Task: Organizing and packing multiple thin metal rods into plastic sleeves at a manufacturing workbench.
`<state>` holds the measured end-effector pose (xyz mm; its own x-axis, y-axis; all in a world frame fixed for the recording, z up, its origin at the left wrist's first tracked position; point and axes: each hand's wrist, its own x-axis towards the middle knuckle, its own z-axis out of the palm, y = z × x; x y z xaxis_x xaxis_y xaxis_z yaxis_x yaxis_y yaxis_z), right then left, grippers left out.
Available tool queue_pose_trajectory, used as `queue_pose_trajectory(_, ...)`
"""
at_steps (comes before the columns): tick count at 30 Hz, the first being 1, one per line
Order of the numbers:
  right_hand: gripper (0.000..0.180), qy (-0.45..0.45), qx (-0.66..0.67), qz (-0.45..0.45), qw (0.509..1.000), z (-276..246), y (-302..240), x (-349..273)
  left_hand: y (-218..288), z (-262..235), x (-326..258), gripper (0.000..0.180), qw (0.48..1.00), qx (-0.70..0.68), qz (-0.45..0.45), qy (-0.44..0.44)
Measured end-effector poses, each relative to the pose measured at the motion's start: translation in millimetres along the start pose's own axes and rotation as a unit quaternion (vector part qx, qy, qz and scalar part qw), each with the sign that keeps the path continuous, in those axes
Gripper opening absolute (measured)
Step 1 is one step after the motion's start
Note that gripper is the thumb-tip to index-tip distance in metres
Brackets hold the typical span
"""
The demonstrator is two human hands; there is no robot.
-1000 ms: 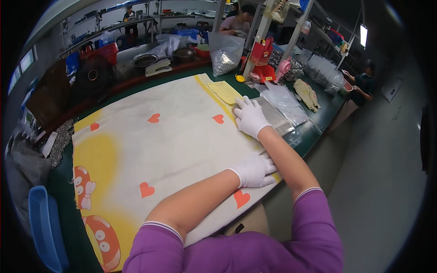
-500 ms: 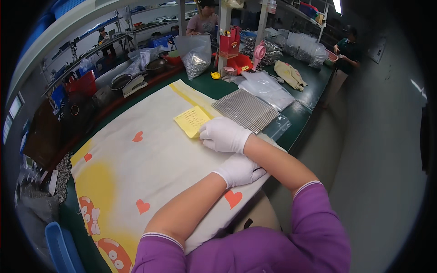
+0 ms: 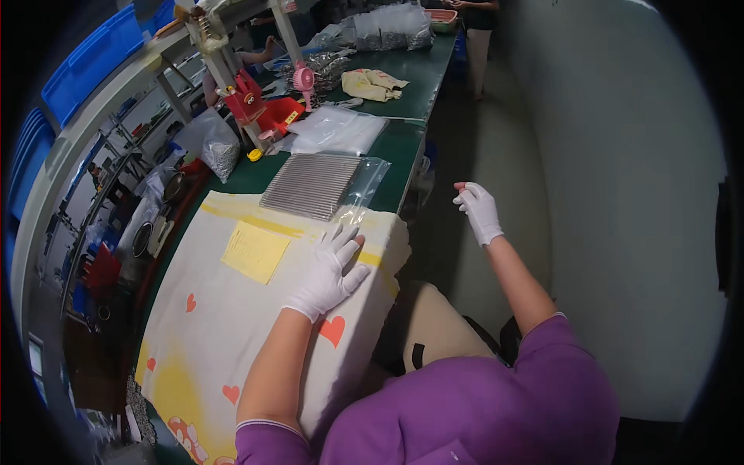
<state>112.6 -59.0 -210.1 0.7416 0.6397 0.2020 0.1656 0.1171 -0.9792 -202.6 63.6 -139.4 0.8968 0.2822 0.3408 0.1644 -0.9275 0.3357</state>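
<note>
My left hand [image 3: 329,271], in a white glove, lies flat with fingers spread on a cream and yellow cloth [image 3: 232,310] printed with red hearts, near the cloth's right end. A yellow paper slip [image 3: 256,250] sits on the cloth just left of that hand. My right hand [image 3: 479,211], also gloved, hangs in the air off the table's edge, fingers loosely curled, holding nothing. A clear bag of grey ribbed material [image 3: 318,184] lies just beyond the cloth.
The green table [image 3: 403,143] runs away from me with clear plastic bags [image 3: 335,129], a red device [image 3: 260,108], a small pink fan [image 3: 303,78] and a folded yellow cloth [image 3: 374,84]. Blue crates [image 3: 101,46] sit on shelves at left. Another person [image 3: 477,23] stands at the far end.
My right hand has lifted off the cloth and swung out past the table's edge. My left hand has stayed on the cloth. My view has turned to the right.
</note>
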Motion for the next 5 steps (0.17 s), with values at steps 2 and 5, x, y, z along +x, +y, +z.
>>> queue_pose_trajectory(2,0.019,0.01,0.025,0.09,0.996,-15.2,37.5,4.7,-7.0,4.5,-1.7,0.055,1.0,0.019,0.01,-0.004)
queue_pose_trajectory(5,0.024,-0.073,0.028,0.144,0.987,-7.7,73.7,8.7,-16.7,8.0,2.2,0.063,0.999,-0.016,0.009,-0.034)
